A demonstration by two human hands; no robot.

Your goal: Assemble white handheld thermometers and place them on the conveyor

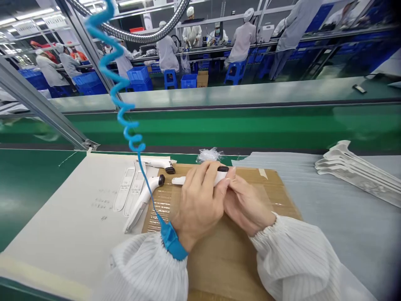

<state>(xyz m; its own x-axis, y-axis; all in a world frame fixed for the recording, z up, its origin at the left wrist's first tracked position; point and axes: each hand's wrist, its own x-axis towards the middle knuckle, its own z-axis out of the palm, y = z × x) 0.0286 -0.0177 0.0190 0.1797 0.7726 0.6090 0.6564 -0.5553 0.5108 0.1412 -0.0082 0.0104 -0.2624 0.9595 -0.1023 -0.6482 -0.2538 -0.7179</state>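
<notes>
A slim white handheld device (178,180) with a black end is held crosswise above a taped cardboard sheet (232,259). My left hand (200,200) is wrapped over its middle and hides much of it. On the right, the fingers of my right hand (246,202) close around the black end, touching my left hand. A blue wrist strap (173,242) with a coiled cord circles my left wrist. Just left of my hands lie two similar devices, one white with a black tip (144,200) and another (158,163) behind it.
Flat clear outline pieces (133,188) lie on white paper (72,213). Crumpled plastic (209,155) sits behind my hands. Stacked white molded shells (351,171) rest on foam sheeting (338,225) at right. A green conveyor (238,125) runs beyond; several people work farther back.
</notes>
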